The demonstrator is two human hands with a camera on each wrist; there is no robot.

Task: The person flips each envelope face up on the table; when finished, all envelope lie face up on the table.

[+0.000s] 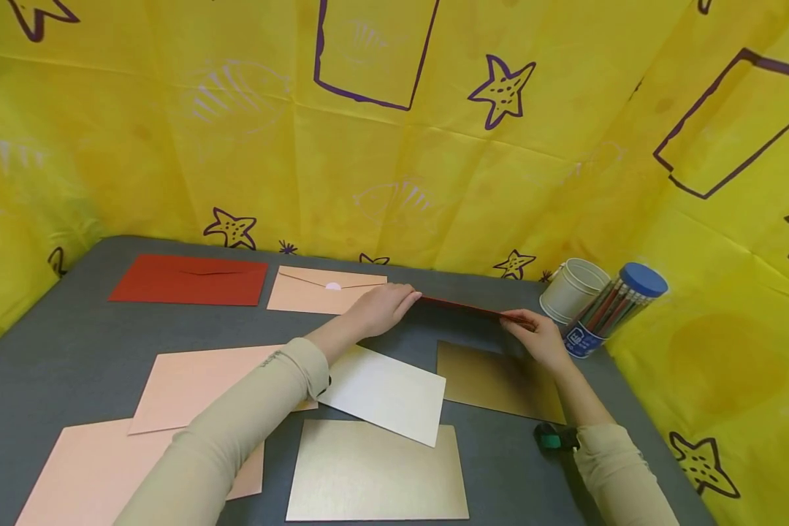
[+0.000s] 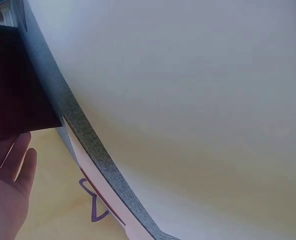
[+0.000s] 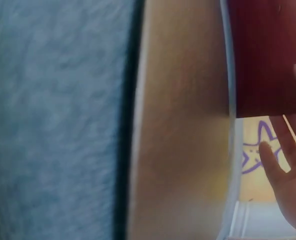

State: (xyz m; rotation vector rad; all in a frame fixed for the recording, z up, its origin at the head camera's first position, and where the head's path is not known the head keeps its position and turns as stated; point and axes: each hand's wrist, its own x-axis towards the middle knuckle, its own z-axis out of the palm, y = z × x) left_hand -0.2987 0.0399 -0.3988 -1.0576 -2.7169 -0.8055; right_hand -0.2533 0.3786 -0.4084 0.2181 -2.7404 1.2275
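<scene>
A dark red envelope [image 1: 473, 309] is lifted just off the grey table [image 1: 72, 343] at the back and shows almost edge-on in the head view. My left hand [image 1: 383, 307] grips its left end, and my right hand [image 1: 532, 332] pinches its right end. In the left wrist view the dark red envelope [image 2: 18, 90] sits above my left hand [image 2: 8, 195], whose fingers lie below it. In the right wrist view the red envelope [image 3: 268, 55] fills the upper right, with my right hand [image 3: 288, 185] beneath its edge.
A red envelope [image 1: 191, 280] and a peach envelope [image 1: 325, 290] lie at the back left. Nearer are a white card [image 1: 384, 393], two gold cards [image 1: 378, 471] [image 1: 493, 380] and peach sheets [image 1: 197, 383]. A white cup [image 1: 573, 290] and a pencil tube [image 1: 614, 307] stand at the right.
</scene>
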